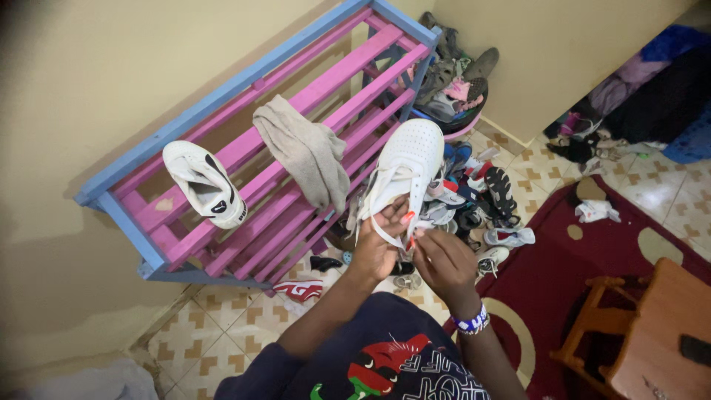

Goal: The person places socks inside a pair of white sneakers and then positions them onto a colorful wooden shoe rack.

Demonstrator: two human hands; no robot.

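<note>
Both hands' grip on white sneaker (laces loose)

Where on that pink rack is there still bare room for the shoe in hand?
Bare slats lie on the pink and blue rack between the white sneaker and the grey cloth, and right of the cloth. The floor under the held sneaker, gripped by both hands, is crowded with shoes.
</note>
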